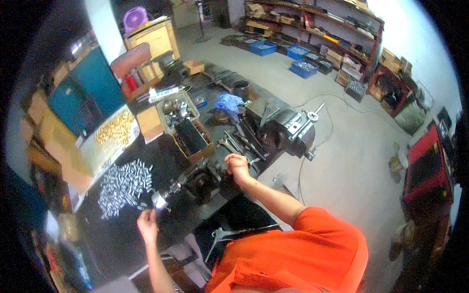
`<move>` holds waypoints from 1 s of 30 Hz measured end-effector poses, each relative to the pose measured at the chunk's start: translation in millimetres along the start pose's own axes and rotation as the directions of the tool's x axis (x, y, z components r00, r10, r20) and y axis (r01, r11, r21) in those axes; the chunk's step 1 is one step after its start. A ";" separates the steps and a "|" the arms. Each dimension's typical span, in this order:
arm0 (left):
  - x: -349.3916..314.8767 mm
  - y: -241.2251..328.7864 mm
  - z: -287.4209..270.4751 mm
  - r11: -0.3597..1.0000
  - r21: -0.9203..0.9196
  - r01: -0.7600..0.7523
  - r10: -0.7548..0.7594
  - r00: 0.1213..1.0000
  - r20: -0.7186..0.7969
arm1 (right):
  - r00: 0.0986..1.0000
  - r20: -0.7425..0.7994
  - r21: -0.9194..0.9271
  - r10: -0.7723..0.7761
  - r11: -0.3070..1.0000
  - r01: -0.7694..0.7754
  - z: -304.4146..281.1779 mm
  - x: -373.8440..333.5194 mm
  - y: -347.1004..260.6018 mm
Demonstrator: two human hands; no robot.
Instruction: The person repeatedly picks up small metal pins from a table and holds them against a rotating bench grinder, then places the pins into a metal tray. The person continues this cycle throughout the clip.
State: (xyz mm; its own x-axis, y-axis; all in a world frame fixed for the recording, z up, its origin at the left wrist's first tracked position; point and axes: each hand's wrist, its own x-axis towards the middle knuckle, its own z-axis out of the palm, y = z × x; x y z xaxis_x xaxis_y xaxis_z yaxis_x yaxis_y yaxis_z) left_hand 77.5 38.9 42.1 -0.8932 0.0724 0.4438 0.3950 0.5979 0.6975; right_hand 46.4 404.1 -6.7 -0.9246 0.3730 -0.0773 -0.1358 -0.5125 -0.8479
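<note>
A small dark bench machine (202, 180) stands on the black table, with a silver cylindrical head (159, 201) at its left end. My left hand (147, 225) is just below that head, fingertips pinched together close to its edge; what they hold, if anything, is too small to make out. On the right side of the machine my right hand (237, 168) is curled closed, and whatever lies inside its fingers is hidden. Left of the silver head lies a heap of small silver metal pieces (124, 188).
Brass-coloured pieces (116, 128) lie on a white sheet behind the heap. Beyond the machine are a box with a dark block (193, 140), several wrenches (234, 146), a blue plastic bag (228, 103) and a larger dark machine (290, 129). Blue crates (304, 68) stand on the floor.
</note>
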 end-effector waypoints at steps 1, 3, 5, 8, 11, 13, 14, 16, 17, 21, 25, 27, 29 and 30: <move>2.4 9.6 -6.7 0.963 -0.027 0.268 -0.265 0.961 0.080 | 1.000 0.005 -0.009 0.002 1.000 -0.002 0.6 1.2 1.6; -0.5 8.1 -11.0 0.947 -0.161 0.277 -0.271 0.961 0.060 | 0.997 -0.016 -0.150 -0.072 0.986 0.069 4.9 -5.4 -3.2; 2.5 10.0 -10.2 0.852 -0.403 0.335 -0.330 0.940 0.084 | 0.992 -0.006 -0.178 -0.123 0.977 0.119 -3.0 -6.3 -1.3; 3.5 25.1 -11.4 0.725 -0.591 0.354 -0.335 0.931 0.146 | 0.999 -0.038 -0.120 -0.016 0.993 0.011 -6.4 -6.8 -2.7; 3.5 29.2 -11.2 0.666 -0.659 0.349 -0.277 0.936 0.215 | 1.000 -0.027 -0.080 -0.015 0.997 0.013 -13.5 -1.7 1.6; 1.6 30.7 -15.6 0.649 -0.643 0.406 -0.317 0.913 0.257 | 0.999 0.014 -0.055 0.032 0.998 -0.031 -8.3 -4.6 0.0; 3.1 30.2 -15.9 0.641 -0.639 0.425 -0.325 0.905 0.276 | 0.998 -0.013 -0.056 0.059 0.997 -0.059 -2.4 -7.1 -5.0; 1.8 28.1 -16.0 0.599 -0.678 0.426 -0.331 0.903 0.275 | 0.999 -0.007 -0.068 0.048 0.997 -0.048 0.6 -7.6 -4.4; 4.0 27.8 -15.5 0.579 -0.696 0.425 -0.324 0.903 0.282 | 0.998 -0.042 -0.074 0.040 0.996 -0.043 5.2 -8.9 -5.6; 8.6 29.1 -15.4 0.523 -0.743 0.419 -0.337 0.902 0.271 | 0.999 -0.036 -0.107 0.037 0.993 -0.041 1.3 -4.9 -5.1; 9.6 27.1 -13.5 0.537 -0.747 0.393 -0.344 0.910 0.231 | 0.998 -0.061 -0.144 0.015 0.989 -0.024 7.5 -9.1 -6.0; 10.7 25.1 -13.1 0.545 -0.734 0.405 -0.352 0.905 0.238 | 0.998 -0.064 -0.156 0.003 0.988 -0.013 4.6 -7.6 -5.0; 9.9 23.4 -12.7 0.583 -0.704 0.405 -0.347 0.908 0.234 | 0.997 -0.073 -0.149 0.011 0.989 -0.022 4.1 -7.4 -4.6; 9.2 23.0 -12.4 0.602 -0.688 0.405 -0.346 0.909 0.232 | 0.996 -0.080 -0.137 0.026 0.990 -0.037 5.1 -7.7 -4.1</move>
State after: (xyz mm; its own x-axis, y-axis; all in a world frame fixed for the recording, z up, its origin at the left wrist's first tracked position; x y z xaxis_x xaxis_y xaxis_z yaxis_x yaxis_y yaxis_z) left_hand 81.0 43.4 69.1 -0.9985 0.0442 0.0313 0.0239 -0.1595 0.9869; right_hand 52.3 399.4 0.0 -0.8962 0.4205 -0.1414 -0.0515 -0.4152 -0.9083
